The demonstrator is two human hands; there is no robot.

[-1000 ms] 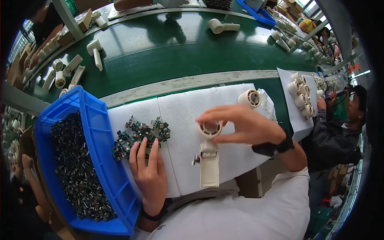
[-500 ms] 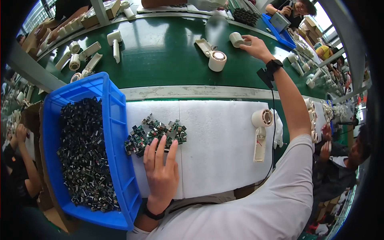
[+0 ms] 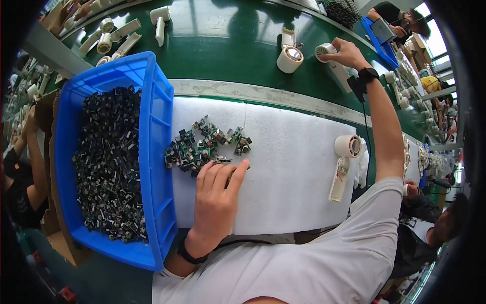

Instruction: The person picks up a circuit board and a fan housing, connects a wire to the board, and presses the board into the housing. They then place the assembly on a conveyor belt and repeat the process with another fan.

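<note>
My right hand (image 3: 348, 54) reaches over the green work surface, its fingers closed on the round head of a white handheld fan (image 3: 325, 50). The fan's handle slants down to the right, beneath my hand. Just left of it lies another white fan (image 3: 290, 60) with its handle pointing away. My left hand (image 3: 217, 195) is at the near side of a loose pile of small green circuit boards (image 3: 195, 149). Its fingers are curled around a small circuit board, mostly hidden by them. An opened fan (image 3: 348, 146) with a red wire in its handle rests on the white foam sheet (image 3: 288, 182).
A blue plastic crate (image 3: 161, 152) full of small circuit boards stands at my left. More white fans (image 3: 105, 44) lie at the far left of the green surface (image 3: 223, 50). A cable hangs from my right wrist strap. Other people sit around the line.
My left fingers have curled from lying spread on the boards to gripping at the pile's near edge. My right hand keeps hold of the fan, now turned. The whole view has shifted.
</note>
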